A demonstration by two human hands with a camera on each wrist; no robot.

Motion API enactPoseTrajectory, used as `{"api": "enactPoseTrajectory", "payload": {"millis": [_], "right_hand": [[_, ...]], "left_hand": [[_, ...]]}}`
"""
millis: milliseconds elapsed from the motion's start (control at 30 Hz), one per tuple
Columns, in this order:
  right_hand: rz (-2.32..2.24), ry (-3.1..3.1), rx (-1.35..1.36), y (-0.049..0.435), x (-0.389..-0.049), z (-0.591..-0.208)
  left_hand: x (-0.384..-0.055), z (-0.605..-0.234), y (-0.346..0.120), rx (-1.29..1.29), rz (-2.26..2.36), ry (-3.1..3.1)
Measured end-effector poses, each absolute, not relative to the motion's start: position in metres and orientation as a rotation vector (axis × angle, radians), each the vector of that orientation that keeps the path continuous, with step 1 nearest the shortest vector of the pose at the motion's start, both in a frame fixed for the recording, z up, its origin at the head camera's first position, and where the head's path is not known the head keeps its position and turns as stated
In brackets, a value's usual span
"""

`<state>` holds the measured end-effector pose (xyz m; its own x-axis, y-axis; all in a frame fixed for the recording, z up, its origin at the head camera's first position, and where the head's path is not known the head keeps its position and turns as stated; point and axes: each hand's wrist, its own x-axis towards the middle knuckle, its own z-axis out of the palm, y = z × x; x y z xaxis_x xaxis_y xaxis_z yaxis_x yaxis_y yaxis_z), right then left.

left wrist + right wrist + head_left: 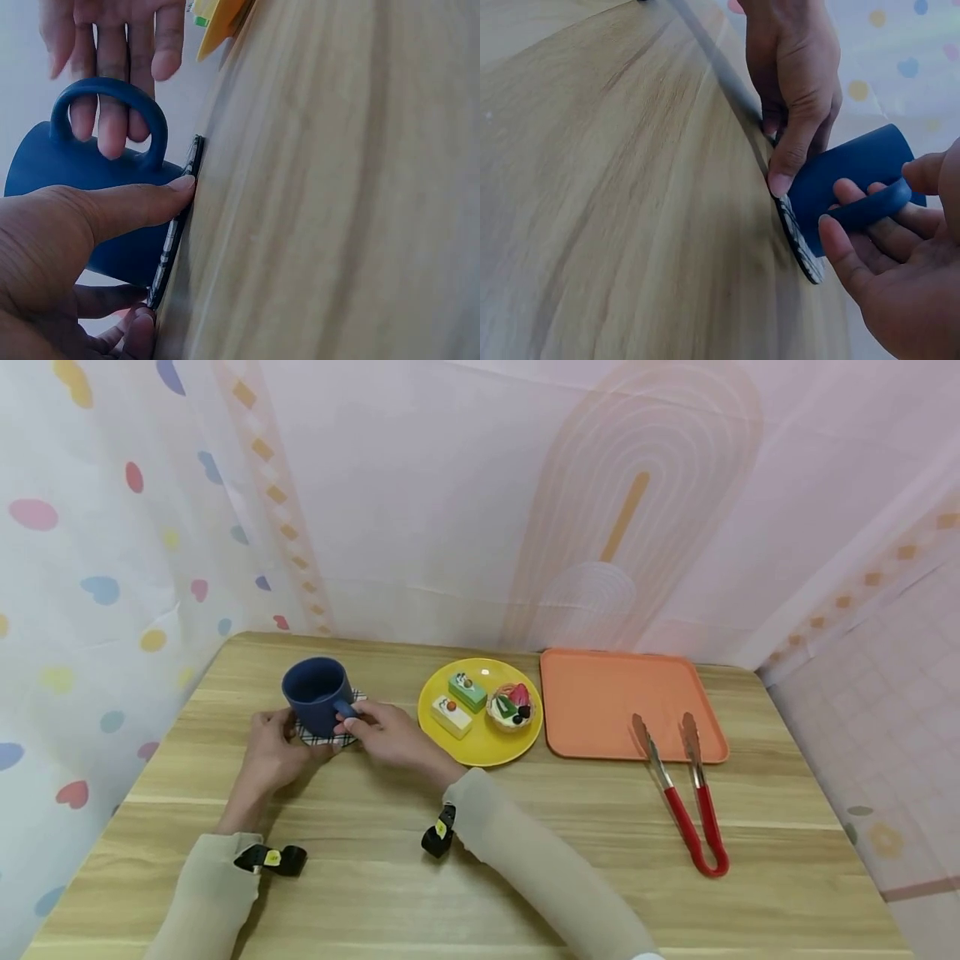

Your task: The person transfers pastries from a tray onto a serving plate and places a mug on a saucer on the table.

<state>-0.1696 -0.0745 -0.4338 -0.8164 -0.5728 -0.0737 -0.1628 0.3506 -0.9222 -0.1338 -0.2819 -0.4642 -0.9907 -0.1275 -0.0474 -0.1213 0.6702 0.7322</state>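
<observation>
A dark blue mug (311, 700) stands on a checked coaster (358, 696) at the left of the table. My right hand (392, 737) holds the mug by its handle (877, 206), with fingers through the loop and the thumb near its upper end. From the mug's other side, my left hand (276, 753) grips the coaster. In the left wrist view its thumb (146, 206) lies on one part of the coaster's rim and its fingertips on another. The mug's inside is dark in the head view.
Right of the mug is a yellow plate (480, 754) bearing a green cake slice (468, 693), a pale cake slice (452, 718) and a fruit tart (512, 708). Beyond it lies an orange tray (600, 702). Red-handled tongs (711, 835) rest with their tips over the tray.
</observation>
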Motion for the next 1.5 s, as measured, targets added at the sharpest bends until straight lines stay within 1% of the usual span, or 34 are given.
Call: {"api": "enactPoseTrajectory", "payload": {"millis": [333,600,700,1100,1333,1500], "right_hand": [[-1.351,2.287,-0.694,-0.041,-0.164,-0.421],[-1.316,2.311,-0.83,-0.011,-0.162,-0.411],[-1.309,2.327,-0.849,-0.002,-0.161,-0.41],[-1.392,2.407,-0.794,0.053,-0.146,-0.402],[-1.389,2.523,-0.75,0.091,-0.14,-0.401],[-1.382,2.642,-0.783,0.12,-0.136,-0.399]], "left_hand": [[-0.133,-0.462,-0.285,0.123,-1.284,-2.866],[-0.127,-0.457,-0.291,0.137,-1.252,-2.855],[-0.127,-0.455,-0.291,0.105,-1.241,-2.834],[-0.118,-0.444,-0.299,-0.027,-1.103,-2.82],[-0.11,-0.447,-0.304,-0.108,-1.023,-2.8],[-0.103,-0.449,-0.305,-0.163,-0.953,-2.792]]}}
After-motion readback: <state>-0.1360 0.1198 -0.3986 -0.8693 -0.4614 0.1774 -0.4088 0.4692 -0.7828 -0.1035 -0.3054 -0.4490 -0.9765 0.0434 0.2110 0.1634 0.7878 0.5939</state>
